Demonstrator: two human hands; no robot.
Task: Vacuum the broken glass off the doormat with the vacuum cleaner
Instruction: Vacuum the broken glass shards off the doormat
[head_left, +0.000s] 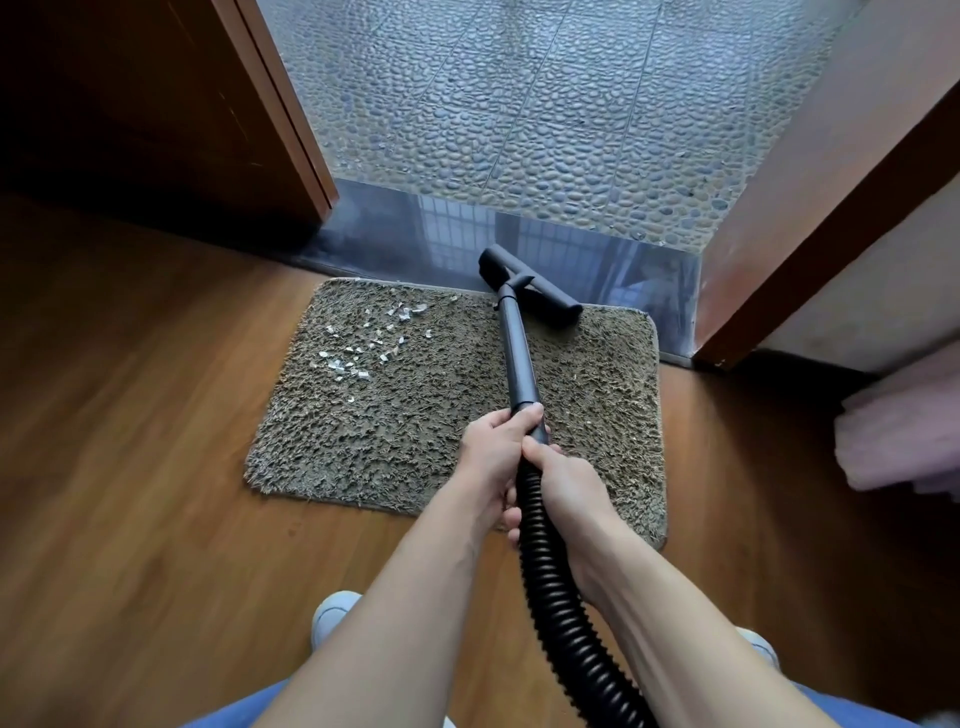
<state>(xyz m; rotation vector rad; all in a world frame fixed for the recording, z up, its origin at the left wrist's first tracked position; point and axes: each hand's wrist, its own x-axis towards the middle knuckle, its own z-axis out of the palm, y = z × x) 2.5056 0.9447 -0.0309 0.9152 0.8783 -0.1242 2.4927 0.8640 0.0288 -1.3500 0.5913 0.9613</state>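
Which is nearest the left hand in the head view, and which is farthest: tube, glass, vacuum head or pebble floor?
1. The tube, gripped by the left hand.
2. The glass, ahead to the left, and the vacuum head, straight ahead, are too close to call.
3. The pebble floor, beyond the doorway.

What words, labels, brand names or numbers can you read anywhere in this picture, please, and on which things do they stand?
None can be read. The vacuum tube, its floor head and the hose are plain black with no visible marking. The doormat, glass bits, wooden floor and door show no print.
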